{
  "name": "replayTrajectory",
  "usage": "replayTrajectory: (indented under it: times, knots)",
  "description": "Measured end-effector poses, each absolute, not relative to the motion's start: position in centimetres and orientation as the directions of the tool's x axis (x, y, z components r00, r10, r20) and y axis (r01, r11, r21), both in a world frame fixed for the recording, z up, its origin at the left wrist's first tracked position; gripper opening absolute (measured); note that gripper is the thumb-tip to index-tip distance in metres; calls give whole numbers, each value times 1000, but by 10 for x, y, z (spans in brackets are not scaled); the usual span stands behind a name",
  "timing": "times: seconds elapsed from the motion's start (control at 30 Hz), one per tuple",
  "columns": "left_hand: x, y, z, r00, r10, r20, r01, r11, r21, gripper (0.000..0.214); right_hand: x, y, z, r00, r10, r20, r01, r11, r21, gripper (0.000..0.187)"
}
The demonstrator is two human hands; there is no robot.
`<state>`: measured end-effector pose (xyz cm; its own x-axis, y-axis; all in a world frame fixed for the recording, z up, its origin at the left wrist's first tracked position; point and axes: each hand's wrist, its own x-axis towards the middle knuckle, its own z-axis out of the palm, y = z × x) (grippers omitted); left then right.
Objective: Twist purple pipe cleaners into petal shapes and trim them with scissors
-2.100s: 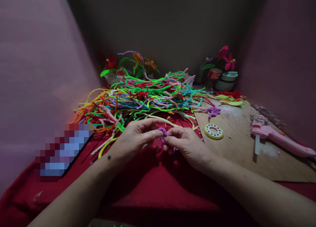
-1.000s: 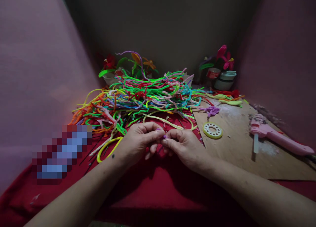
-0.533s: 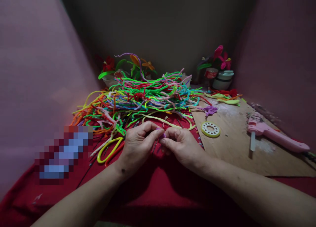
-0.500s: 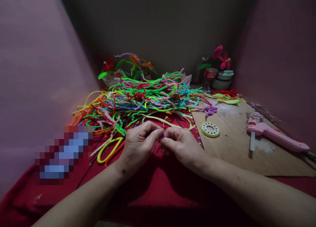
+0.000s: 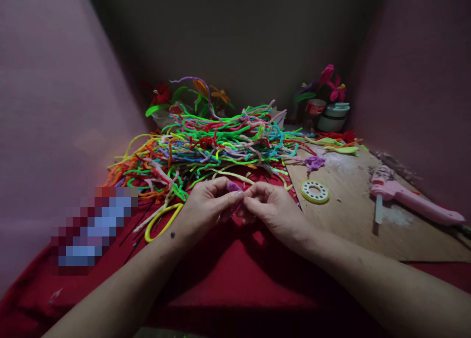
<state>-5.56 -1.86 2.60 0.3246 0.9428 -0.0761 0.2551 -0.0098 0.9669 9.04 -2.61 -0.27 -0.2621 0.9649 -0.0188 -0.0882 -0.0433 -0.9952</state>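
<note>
In front of the pile of fuzzy wires [image 5: 224,137], a small purple piece [image 5: 232,186] is pinched by the left hand [image 5: 206,203], while the right hand [image 5: 272,205] has its fingertips drawn together at the left thumb's tip, though I cannot tell whether they grip the piece too. The step in hand looks like fine fingertip shaping, and the next move seems to call for a steady left pinch. Right of the pile, a board [image 5: 349,230] on the counter [image 5: 257,289] carries a tape roll [image 5: 315,199] and a glue gun [image 5: 415,198].
</note>
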Motion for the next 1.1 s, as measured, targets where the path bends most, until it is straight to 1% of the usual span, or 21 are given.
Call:
replayTrajectory:
  times: [0.1,0.17,0.23,0.3,0.5,0.63,0.73,0.8,0.87,0.93,0.97,1.03,1.1]
  knots:
    - [-53,-21,26,252,965,-68,263,0,965,27,92,-26,-7,-217,971,101,101,125,-987,7]
    - [-51,-23,26,229,970,-84,262,22,965,29,92,-27,-9,-216,957,196,217,242,-946,9]
    - [-50,-24,26,221,970,-101,260,42,965,30,92,-29,-9,-217,940,261,294,318,-901,11]
    - [-50,-24,25,221,969,-112,261,51,964,30,92,-31,-9,-216,934,285,326,344,-881,14]
    - [-52,-24,25,240,965,-104,336,17,942,25,89,-36,-8,-221,934,280,360,346,-867,15]
    - [-53,-23,21,271,961,-58,392,-55,918,24,90,-37,-8,-246,920,305,477,389,-788,13]
    - [-52,-23,19,281,959,-45,388,-70,919,25,91,-37,-8,-261,913,312,542,406,-735,10]
    - [-50,-24,20,281,959,-46,364,-63,929,23,91,-36,-9,-245,926,289,517,377,-769,10]
    - [-50,-24,22,289,956,-48,334,-54,941,17,90,-34,-8,-232,950,208,415,290,-862,9]
    - [-51,-23,24,300,952,-61,300,-33,954,15,89,-32,-6,-252,967,46,264,114,-958,7]
    - [-52,-22,24,307,949,-72,280,-17,960,14,89,-31,-5,-283,958,-48,189,7,-982,7]
    - [-54,-20,23,329,940,-94,233,16,972,16,89,-29,-1,-363,913,-185,87,-164,-983,7]
    - [-57,-18,22,364,925,-109,190,41,981,17,90,-28,2,-425,880,-212,34,-219,-975,10]
